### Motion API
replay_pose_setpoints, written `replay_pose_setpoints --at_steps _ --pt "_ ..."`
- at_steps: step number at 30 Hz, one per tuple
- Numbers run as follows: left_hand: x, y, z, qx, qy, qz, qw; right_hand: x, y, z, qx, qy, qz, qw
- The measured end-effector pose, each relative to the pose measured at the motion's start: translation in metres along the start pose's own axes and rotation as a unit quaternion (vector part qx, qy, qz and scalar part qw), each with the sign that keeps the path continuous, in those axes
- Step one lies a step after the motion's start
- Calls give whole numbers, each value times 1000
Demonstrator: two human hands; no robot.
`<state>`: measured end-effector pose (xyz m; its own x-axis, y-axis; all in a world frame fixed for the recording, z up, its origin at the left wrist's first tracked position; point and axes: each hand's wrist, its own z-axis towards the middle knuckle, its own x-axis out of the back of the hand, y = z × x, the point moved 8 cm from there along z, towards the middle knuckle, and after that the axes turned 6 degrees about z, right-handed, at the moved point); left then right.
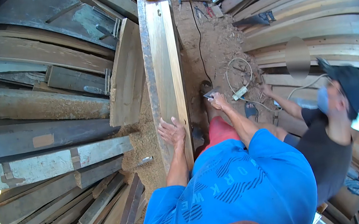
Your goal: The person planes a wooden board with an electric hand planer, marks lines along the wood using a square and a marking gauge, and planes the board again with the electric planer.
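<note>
Left hand (172, 131) presses flat on the plank (167, 64) while the right hand (218, 101), at 3 o'clock, grips a small tool (209, 93); marking likely comes next.

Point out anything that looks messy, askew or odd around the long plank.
Sawdust lies heaped beside the long plank under the left hand. A white cable lies in loose loops on the dirt floor near the right hand.

small object (209, 94) in right hand (219, 102): unidentifiable | co-worker's face (329, 97): blurred
</note>
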<state>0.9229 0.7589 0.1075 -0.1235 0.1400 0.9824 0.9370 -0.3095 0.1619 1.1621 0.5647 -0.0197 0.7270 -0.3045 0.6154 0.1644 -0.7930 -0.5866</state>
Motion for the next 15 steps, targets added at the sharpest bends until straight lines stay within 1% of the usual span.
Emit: replay_pose_setpoints --at_steps 1,5,7,11,12,13,14,15 --pt "-1 0 0 -4 2 3 1000 8 -2 11 -7 15 12 1000" --pt "0 3 0 -13 14 23 1000 40 -16 51 -12 -18 30 999" --pt "1 5 1 -12 5 29 999 58 -18 73 3 -25 1 1000" --pt "6 10 1 -23 26 42 999 108 -14 111 10 -23 -21 999" --pt "7 9 1 -26 24 43 998 130 -22 116 21 -4 -96 995" --pt "6 8 1 -27 24 45 998 148 -18 123 -12 9 -106 994" --pt "7 11 3 -28 23 46 998 143 22 155 9 21 -121 992" --pt "6 11 3 -24 19 48 998 181 -5 140 2 51 -190 980"
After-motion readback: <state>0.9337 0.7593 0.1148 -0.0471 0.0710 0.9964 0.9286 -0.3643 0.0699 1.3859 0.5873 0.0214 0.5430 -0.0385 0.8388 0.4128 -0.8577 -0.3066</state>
